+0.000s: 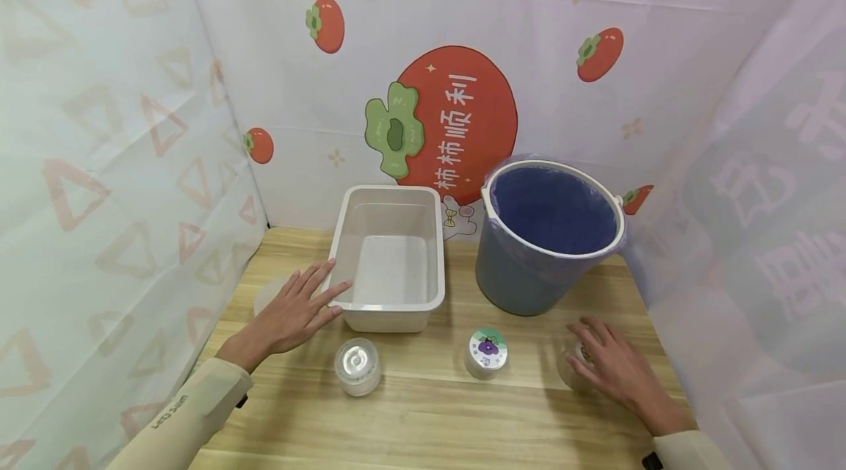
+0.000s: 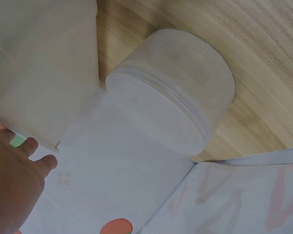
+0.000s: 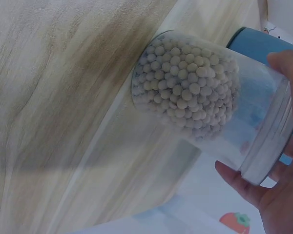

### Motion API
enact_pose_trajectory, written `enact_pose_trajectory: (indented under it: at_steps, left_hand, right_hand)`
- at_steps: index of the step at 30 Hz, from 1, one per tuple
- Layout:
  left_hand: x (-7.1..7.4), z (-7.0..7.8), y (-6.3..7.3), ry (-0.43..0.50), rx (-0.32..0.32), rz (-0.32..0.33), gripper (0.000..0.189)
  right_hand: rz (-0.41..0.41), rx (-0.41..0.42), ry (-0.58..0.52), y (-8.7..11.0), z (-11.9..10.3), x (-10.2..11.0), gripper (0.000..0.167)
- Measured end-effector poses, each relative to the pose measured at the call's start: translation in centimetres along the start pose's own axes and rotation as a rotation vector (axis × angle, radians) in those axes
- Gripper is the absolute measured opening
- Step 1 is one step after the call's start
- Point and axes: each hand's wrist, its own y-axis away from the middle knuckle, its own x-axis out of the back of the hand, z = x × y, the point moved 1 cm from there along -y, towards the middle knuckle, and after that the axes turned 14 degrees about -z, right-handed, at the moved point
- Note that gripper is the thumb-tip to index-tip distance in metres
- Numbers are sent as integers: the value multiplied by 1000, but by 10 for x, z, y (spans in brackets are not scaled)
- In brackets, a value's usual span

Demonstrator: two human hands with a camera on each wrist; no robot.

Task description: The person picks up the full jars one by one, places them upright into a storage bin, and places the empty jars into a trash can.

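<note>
My left hand [image 1: 294,312] has its fingers spread over the left front corner of a white plastic bin [image 1: 440,257], holding nothing. Just left of that hand, a clear round jar with a white lid [image 2: 171,90] stands on the table, largely hidden behind the hand in the head view. My right hand [image 1: 615,363] reaches over a clear jar [image 3: 256,117] partly filled with pale round beads [image 3: 185,87]. Thumb and fingers lie on opposite sides of it near the lid. The jar stands on the wood.
A blue bucket [image 1: 515,279] lined with a plastic bag stands at the back right. Between the hands are a jar with a green and purple label [image 1: 487,352] and a small clear lidded jar [image 1: 358,367]. Printed cloth walls [image 1: 291,73] enclose the table [image 1: 423,418] at back and sides.
</note>
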Motion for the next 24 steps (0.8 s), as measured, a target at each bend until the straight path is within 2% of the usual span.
enact_pose_trajectory:
  at_steps: [7, 13, 24]
  left_hand:
    - [0, -1, -1, 14, 16, -30, 52]
    - [-1, -1, 0, -1, -4, 5, 52]
    - [-3, -3, -1, 14, 8, -30, 54]
  right_hand:
    - [4, 18, 8, -1, -1, 4, 59]
    - [0, 20, 11, -5, -7, 11, 58]
    - [-67, 2, 9, -21, -35, 45, 55]
